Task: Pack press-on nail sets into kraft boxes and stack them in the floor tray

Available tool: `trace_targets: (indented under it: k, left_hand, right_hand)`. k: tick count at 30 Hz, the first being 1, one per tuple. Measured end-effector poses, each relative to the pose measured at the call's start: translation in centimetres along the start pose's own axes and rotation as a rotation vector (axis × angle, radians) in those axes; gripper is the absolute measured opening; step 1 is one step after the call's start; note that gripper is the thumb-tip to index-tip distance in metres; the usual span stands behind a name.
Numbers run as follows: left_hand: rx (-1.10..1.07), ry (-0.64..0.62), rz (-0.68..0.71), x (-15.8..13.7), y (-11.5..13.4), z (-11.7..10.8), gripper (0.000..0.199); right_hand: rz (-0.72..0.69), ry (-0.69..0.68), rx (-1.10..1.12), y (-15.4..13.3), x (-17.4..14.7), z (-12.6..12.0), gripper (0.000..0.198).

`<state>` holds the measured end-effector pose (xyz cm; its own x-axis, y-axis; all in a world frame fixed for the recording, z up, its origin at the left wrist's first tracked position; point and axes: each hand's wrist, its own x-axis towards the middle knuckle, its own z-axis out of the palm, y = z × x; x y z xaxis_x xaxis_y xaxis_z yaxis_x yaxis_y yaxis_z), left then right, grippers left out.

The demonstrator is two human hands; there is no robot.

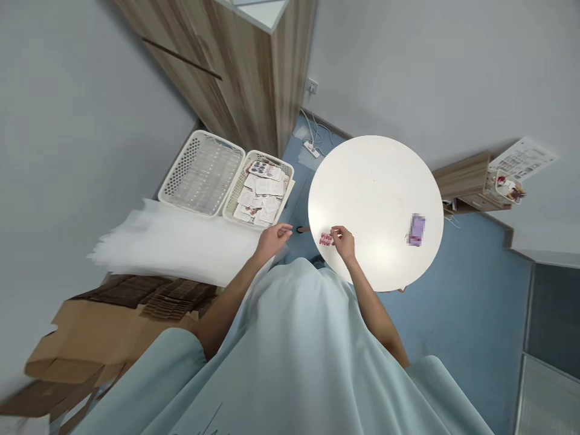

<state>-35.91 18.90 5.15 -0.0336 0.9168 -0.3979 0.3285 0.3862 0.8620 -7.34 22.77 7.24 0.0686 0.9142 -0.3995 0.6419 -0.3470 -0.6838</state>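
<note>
My right hand (pixel 343 241) is over the left part of a round white table (pixel 367 175). Its thumb and fingers are pinched at the right edge of a small card of red and pink press-on nails (pixel 325 239), whose nails show in rows. My left hand (pixel 273 240) is off the table's left side, near a white basket of cards. Its fingers are stretched out to the right with the thumb a little apart, and I see nothing in them.
A white basket (pixel 229 202) of packed cards (pixel 267 186) stands beside another basket (pixel 165 187) with clear plastic pieces. White foam sheets (pixel 181 244) and cardboard boxes (pixel 99 332) lie at left. A blurred purple object (pixel 417 229) is on the table. A power strip (pixel 312 149) lies on the floor.
</note>
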Motion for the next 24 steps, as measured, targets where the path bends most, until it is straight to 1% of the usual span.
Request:
trace_targets:
  k: [3, 6, 10, 12, 14, 16, 18, 21, 24]
  left_hand:
    - [-0.042, 0.104, 0.022, 0.1, -0.6, -4.6, 0.030]
    - [-0.007, 0.232, 0.035, 0.9, -1.3, -9.4, 0.031]
    - [0.135, 0.407, 0.002, 2.8, -3.0, -15.6, 0.032]
    - [0.240, 0.487, -0.042, 4.2, -4.3, -18.3, 0.039]
    - [0.310, 0.530, -0.102, 5.7, -5.7, -20.4, 0.049]
    - [0.349, 0.538, -0.125, 7.3, -6.8, -22.1, 0.057]
    - [0.375, 0.532, -0.132, 8.8, -7.6, -23.1, 0.063]
    - [0.411, 0.505, -0.143, 10.8, -8.2, -23.9, 0.069]
    - [0.456, 0.475, -0.182, 12.2, -8.3, -24.2, 0.071]
  right_hand:
    - [-0.048, -0.021, 0.020, -3.1, -0.7, 1.1, 0.036]
    - [-0.078, -0.072, 0.038, -6.5, -1.2, 2.4, 0.038]
    - [-0.105, -0.107, 0.013, -10.7, -1.8, 3.9, 0.040]
    - [-0.119, -0.110, -0.004, -12.2, -2.1, 4.5, 0.040]
    - [-0.120, -0.109, -0.017, -13.2, -2.3, 5.0, 0.039]
    - [-0.108, -0.107, -0.029, -13.7, -2.6, 5.4, 0.040]
    - [-0.095, -0.103, -0.040, -13.8, -2.7, 5.8, 0.040]
    - [-0.083, -0.095, -0.060, -13.4, -2.9, 6.1, 0.040]
    - [-0.077, -0.079, -0.067, -12.8, -3.2, 6.0, 0.041]
